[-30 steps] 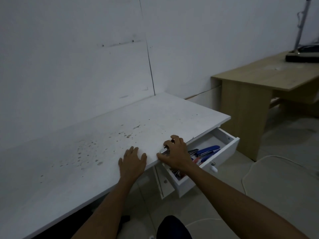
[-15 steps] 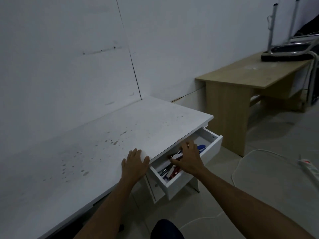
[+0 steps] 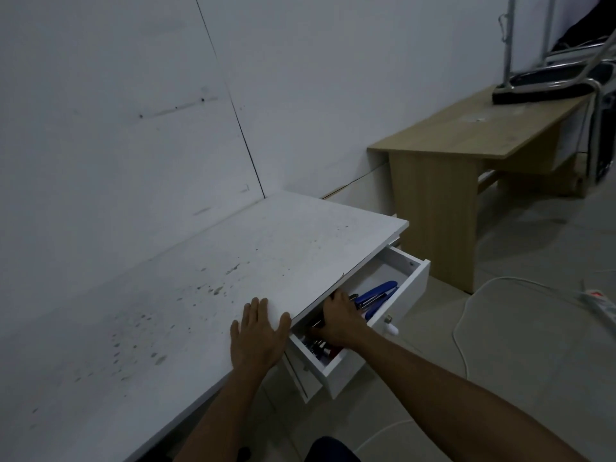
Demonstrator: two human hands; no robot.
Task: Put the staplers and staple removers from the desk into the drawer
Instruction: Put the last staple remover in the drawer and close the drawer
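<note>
The white drawer (image 3: pixel 348 368) under the desk's right end stands pulled out. Inside lie a blue stapler (image 3: pixel 376 291) and several dark and red tools (image 3: pixel 320 349) at the near end. My right hand (image 3: pixel 340 323) reaches down into the drawer, fingers curled over a silver stapler (image 3: pixel 316 324) that pokes out on their left. My left hand (image 3: pixel 258 335) lies flat on the white desk (image 3: pixel 200 278) at its front edge, fingers spread, holding nothing. No staplers or removers show on the desk top.
A wooden table (image 3: pixel 466 135) stands to the right, with an upturned chair (image 3: pixel 550 78) on it. A white cable (image 3: pixel 466 301) and a power strip (image 3: pixel 600 300) lie on the floor beside the drawer. The wall runs behind the desk.
My right hand carried the silver stapler from the desk's front edge down into the drawer and reached deeper. The left hand stayed flat on the desk. My view swung right.
</note>
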